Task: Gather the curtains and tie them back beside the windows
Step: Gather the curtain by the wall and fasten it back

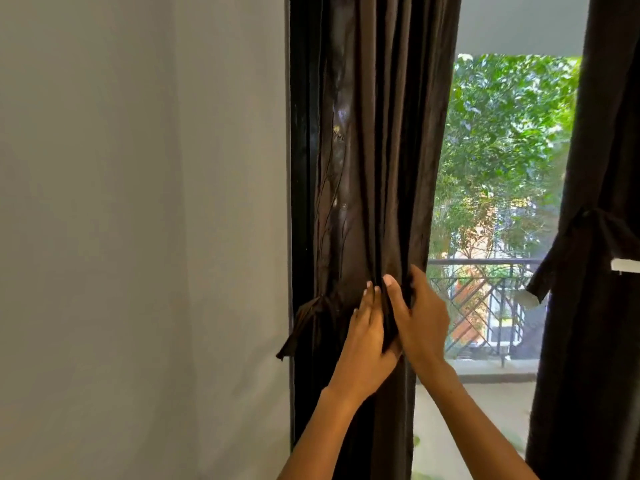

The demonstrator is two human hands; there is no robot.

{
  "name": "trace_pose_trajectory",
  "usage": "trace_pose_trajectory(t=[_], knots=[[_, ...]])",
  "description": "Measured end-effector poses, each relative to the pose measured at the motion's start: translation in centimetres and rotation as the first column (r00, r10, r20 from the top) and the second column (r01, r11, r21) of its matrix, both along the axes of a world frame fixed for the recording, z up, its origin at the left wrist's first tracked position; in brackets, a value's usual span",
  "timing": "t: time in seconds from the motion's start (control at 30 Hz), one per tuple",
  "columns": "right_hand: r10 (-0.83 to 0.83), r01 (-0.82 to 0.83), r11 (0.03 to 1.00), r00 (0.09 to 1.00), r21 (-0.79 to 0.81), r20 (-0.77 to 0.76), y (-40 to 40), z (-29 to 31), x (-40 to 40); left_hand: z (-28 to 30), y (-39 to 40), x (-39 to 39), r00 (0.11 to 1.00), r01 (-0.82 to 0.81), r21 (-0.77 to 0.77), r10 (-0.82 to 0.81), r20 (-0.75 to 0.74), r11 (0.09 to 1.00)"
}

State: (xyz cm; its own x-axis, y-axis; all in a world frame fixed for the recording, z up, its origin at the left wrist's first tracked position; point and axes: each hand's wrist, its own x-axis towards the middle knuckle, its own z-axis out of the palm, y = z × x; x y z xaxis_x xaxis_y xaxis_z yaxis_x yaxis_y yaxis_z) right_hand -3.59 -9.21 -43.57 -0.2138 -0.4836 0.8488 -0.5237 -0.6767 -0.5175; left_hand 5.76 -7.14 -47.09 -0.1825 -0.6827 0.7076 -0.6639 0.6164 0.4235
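My left hand (367, 337) and right hand (420, 320) both pinch the gathered left curtain (377, 168), its folds running twelve to six. The tie-back (304, 323) hangs at nine o'clock, nearer my left; seemingly unfastened.

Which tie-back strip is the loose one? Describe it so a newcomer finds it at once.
Start at the pale wall on the left and go to the dark curtain bordering it. Level with the left hand, a dark fabric strip dangles over the wall. Unlike the band cinching the right curtain, it hangs slack.
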Motion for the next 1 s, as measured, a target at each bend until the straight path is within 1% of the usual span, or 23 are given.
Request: trace_pose_trajectory(t=[0.07, 0.13, 0.17, 0.2, 0.23, 0.27, 0.33, 0.37, 0.4, 0.47, 0.53, 0.57, 0.67, 0.73, 0.8, 0.87, 1.0], knots=[[-0.088, 0.101, 0.983, 0.992, -0.153, 0.088, 1.3, -1.2, 0.4, -1.2, 1.2, 0.8, 0.998, -0.018, -0.009, 0.019, 0.052, 1.000], [-0.102, 0.121, 0.954, 0.991, -0.274, 0.083, 2.2, -2.7, 0.8, -2.3, 2.1, 1.2, 0.999, -0.003, -0.030, 0.004, 0.043, 1.000], [-0.076, 0.091, 0.955, 0.995, -0.282, 0.065, 2.4, -3.4, 1.1, -2.7, 2.3, 1.4, 0.999, 0.003, -0.040, -0.001, 0.039, 0.999], [-0.009, 0.023, 0.969, 0.998, -0.247, 0.058, 2.7, -3.8, 1.2, -3.1, 2.2, 1.6, 1.000, -0.002, -0.060, 0.004, 0.029, 0.998], [0.026, -0.022, 0.978, 1.000, -0.206, 0.016, 3.0, -4.2, 1.3, -3.5, 2.1, 1.9, 1.000, -0.016, -0.077, 0.018, 0.020, 0.997], [0.036, -0.046, 0.977, 0.998, -0.207, -0.054, 3.3, -4.2, 1.4, -3.7, 1.8, 2.2, 0.999, -0.034, -0.109, 0.036, 0.012, 0.993], [-0.020, -0.043, 0.962, 0.974, -0.270, -0.227, 4.3, -4.4, 2.0, -4.3, 1.2, 2.8, 0.997, -0.082, -0.138, 0.081, -0.015, 0.987], [-0.050, -0.041, 0.951, 0.957, -0.306, -0.284, 4.7, -4.3, 2.5, -4.4, 1.0, 3.2, 0.995, -0.094, -0.137, 0.086, -0.059, 0.986], [-0.061, -0.044, 0.950, 0.945, -0.309, -0.321, 5.0, -4.3, 3.0, -4.6, 0.8, 3.4, 0.989, -0.104, -0.128, 0.089, -0.118, 0.986], [-0.040, -0.047, 0.967, 0.944, -0.252, -0.327, 5.5, -4.1, 4.2, -4.6, 0.6, 3.7, 0.969, -0.145, -0.125, 0.116, -0.218, 0.981], [-0.017, -0.037, 0.982, 0.959, -0.183, -0.284, 5.2, -4.3, 5.1, -4.2, 0.5, 3.9, 0.935, -0.253, -0.151, 0.201, -0.292, 0.956], [-0.010, -0.031, 0.987, 0.967, -0.156, -0.255, 4.8, -4.4, 5.3, -4.0, 0.5, 4.1, 0.916, -0.301, -0.152, 0.241, -0.320, 0.941], [-0.024, 0.005, 0.995, 0.982, -0.101, -0.186, 4.0, -4.7, 5.5, -3.8, 0.1, 4.5, 0.872, -0.433, -0.201, 0.351, -0.341, 0.879], [-0.065, 0.052, 0.996, 0.978, -0.069, -0.197, 3.8, -4.8, 5.6, -3.4, 0.1, 5.0, 0.824, -0.472, -0.165, 0.367, -0.431, 0.866], [-0.106, 0.105, 0.994, 0.969, -0.016, -0.222, 3.8, -4.9, 5.6, -3.4, -0.1, 5.4, 0.786, -0.544, -0.223, 0.398, -0.474, 0.809], [-0.126, 0.137, 0.990, 0.964, 0.032, -0.233, 3.8, -4.9, 5.8, -3.1, -0.4, 5.7, 0.753, -0.576, -0.236, 0.396, -0.526, 0.782], [-0.114, 0.130, 0.990, 0.964, 0.050, -0.241, 3.8, -4.9, 6.4, -2.3, -0.7, 6.2, 0.705, -0.591, -0.200, 0.380, -0.599, 0.782]])
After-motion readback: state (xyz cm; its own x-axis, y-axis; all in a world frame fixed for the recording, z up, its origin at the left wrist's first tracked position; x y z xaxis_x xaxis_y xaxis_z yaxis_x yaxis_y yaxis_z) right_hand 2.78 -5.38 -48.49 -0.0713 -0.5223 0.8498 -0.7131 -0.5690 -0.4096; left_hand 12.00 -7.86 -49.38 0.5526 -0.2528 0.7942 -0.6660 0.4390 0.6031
